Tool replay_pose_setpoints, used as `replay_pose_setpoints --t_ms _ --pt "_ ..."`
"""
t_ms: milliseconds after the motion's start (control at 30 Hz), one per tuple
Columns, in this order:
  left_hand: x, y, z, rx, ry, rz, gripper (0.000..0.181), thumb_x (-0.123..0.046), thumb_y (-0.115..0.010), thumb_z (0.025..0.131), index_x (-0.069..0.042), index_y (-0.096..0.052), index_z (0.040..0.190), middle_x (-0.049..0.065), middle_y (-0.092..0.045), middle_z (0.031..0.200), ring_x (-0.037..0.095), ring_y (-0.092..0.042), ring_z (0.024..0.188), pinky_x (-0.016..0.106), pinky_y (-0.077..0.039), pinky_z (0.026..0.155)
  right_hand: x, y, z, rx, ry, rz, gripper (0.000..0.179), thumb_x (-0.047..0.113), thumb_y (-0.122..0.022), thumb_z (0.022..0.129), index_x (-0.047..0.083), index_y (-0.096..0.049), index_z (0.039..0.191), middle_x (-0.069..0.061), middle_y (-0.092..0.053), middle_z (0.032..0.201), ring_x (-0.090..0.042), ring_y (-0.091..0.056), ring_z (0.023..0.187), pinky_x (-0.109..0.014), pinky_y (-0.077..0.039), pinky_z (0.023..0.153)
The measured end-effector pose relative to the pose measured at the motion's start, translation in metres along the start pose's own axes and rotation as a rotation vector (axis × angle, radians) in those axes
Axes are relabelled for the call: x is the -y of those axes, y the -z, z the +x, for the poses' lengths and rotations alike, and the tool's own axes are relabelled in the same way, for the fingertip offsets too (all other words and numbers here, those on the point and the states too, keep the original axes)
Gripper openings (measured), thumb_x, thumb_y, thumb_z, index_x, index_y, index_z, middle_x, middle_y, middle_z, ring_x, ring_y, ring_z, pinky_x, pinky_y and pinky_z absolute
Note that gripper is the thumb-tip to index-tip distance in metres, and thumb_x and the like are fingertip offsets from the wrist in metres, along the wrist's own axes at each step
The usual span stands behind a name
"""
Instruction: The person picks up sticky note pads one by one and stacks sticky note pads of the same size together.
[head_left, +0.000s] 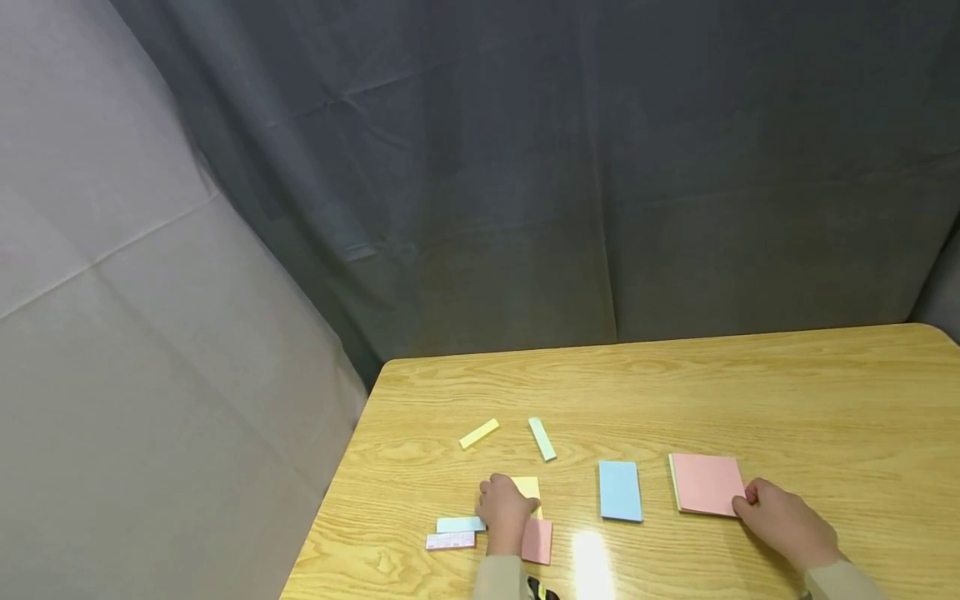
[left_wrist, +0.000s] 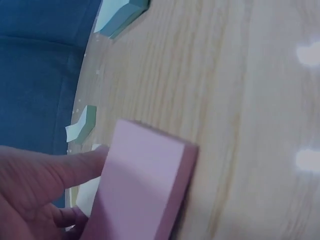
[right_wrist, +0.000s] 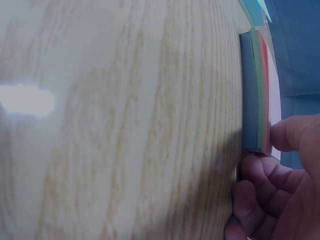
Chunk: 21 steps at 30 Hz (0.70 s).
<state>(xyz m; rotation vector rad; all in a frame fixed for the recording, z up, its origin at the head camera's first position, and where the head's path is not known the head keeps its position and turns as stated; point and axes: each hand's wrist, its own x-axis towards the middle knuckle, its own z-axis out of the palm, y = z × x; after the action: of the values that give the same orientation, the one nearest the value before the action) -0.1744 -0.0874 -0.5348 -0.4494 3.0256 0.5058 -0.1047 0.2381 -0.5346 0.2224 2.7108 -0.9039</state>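
My left hand (head_left: pixel 504 510) is over a yellow sticky-note pad (head_left: pixel 528 485), its thumb and fingers at either side of the pad and hiding part of it. Just nearer lies a small pink sticky-note pad (head_left: pixel 537 543), large in the left wrist view (left_wrist: pixel 137 180). On the right, my right hand (head_left: pixel 787 523) pinches the near right corner of a square stack of sticky notes (head_left: pixel 705 483). Pink tops this stack; blue, green and red layers show along its side in the right wrist view. The thumb lies on top, the fingers against the side.
A blue pad (head_left: pixel 620 492) lies between the hands. Farther back are a narrow yellow pad (head_left: pixel 478 434) and a narrow pale green pad (head_left: pixel 542 439). Left of the left hand lie a light blue strip (head_left: pixel 459 524) and a patterned strip (head_left: pixel 450 541). Curtains (head_left: pixel 480 208) border the wooden table (head_left: pixel 825 400).
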Motion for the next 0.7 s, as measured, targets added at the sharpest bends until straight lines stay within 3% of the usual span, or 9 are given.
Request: replay_pose_setpoints --t_ms 233,400,567,700 --pt "0.013 0.005 0.002 0.069 -0.046 -0.242 0.042 -0.018 -0.074 0.067 0.008 -0.052 0.090 0.017 -0.050 0.080 0.032 -0.053 0.072 0.044 -0.045 0.061 0.000 -0.001 0.000 -0.004 -0.007 0.000 0.028 0.027 -0.044 0.086 0.000 -0.051 0.085 -0.002 -0.047 0.067 -0.018 -0.043 0.060 -0.031 -0.034 0.052" --pt "0.023 0.019 0.007 0.201 -0.105 -0.435 0.016 0.001 -0.060 0.064 0.000 -0.045 0.072 0.004 -0.041 0.063 0.017 -0.037 0.053 0.027 -0.032 0.045 -0.002 -0.001 0.001 -0.006 -0.007 0.000 0.028 0.027 -0.044 0.086 0.000 -0.050 0.085 -0.002 -0.046 0.066 -0.018 -0.043 0.060 -0.031 -0.033 0.051" --pt "0.034 0.024 0.013 0.333 -0.152 -0.509 0.028 0.009 -0.053 0.061 -0.012 -0.034 0.059 -0.004 -0.028 0.053 0.010 -0.024 0.046 0.021 -0.020 0.041 -0.003 -0.002 0.002 -0.011 -0.007 -0.003 0.028 0.027 -0.044 0.086 0.000 -0.051 0.084 -0.002 -0.046 0.066 -0.018 -0.043 0.060 -0.030 -0.033 0.051" --pt "0.038 0.023 0.016 0.362 -0.179 -0.520 0.036 0.009 -0.053 0.064 -0.015 -0.031 0.050 -0.007 -0.025 0.044 0.007 -0.021 0.041 0.020 -0.018 0.039 -0.003 -0.002 0.002 -0.021 -0.004 0.001 0.027 0.027 -0.044 0.086 0.002 -0.051 0.084 -0.002 -0.045 0.065 -0.017 -0.042 0.059 -0.030 -0.032 0.051"
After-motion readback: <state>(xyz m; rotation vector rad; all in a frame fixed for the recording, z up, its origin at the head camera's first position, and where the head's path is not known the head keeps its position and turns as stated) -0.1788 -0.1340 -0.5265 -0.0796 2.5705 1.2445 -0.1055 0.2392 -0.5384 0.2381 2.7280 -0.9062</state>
